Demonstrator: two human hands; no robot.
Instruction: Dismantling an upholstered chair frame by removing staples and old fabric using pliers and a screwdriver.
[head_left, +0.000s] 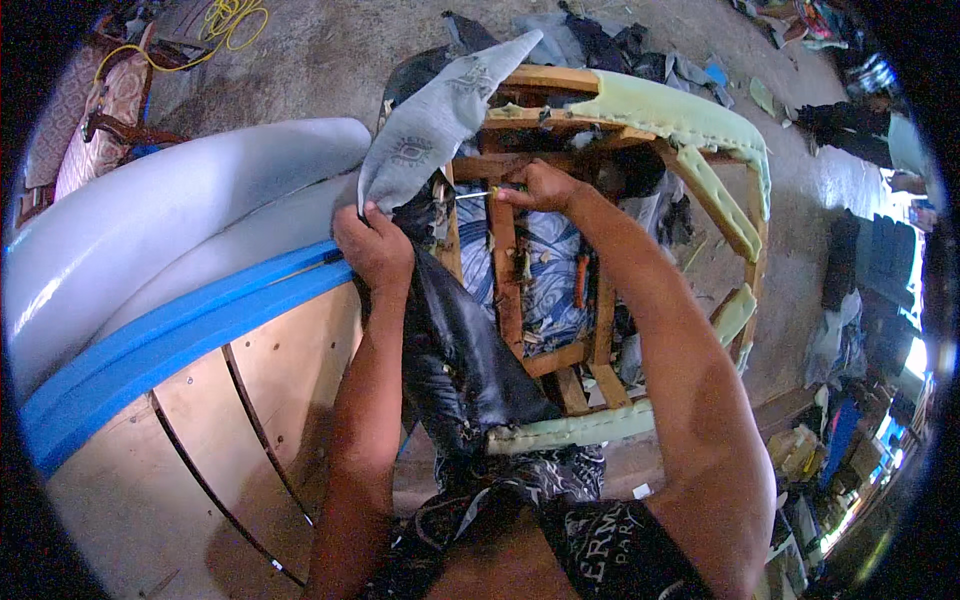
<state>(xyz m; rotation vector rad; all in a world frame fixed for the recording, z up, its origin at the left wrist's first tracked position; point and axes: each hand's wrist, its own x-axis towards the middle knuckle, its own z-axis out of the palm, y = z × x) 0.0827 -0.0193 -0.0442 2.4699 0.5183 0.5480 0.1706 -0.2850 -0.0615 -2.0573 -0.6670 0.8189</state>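
Seen from above, a person's two bare hands were at work on a wooden frame [545,78], which stood in front of the person, edged in places with pale yellow foam [690,112]. The left hand [378,248], at the frame's left side, pinched the lower edge of a gray cloth [425,135] between thumb and fingers; the cloth slanted up and right from there, over the frame's upper left corner. The right hand [545,187], reaching across the frame's inside, had its fingers closed around a tool [496,194] whose thin metal shaft pointed left toward the side rail; whether the tip touched it could not be told. A shiny black cover [470,355] hung along the frame's near left side. Patterned fabric [560,245] showed between the slats. Further left lay thick white rolls [190,210], blue strips [200,345] and a pale board [110,480].
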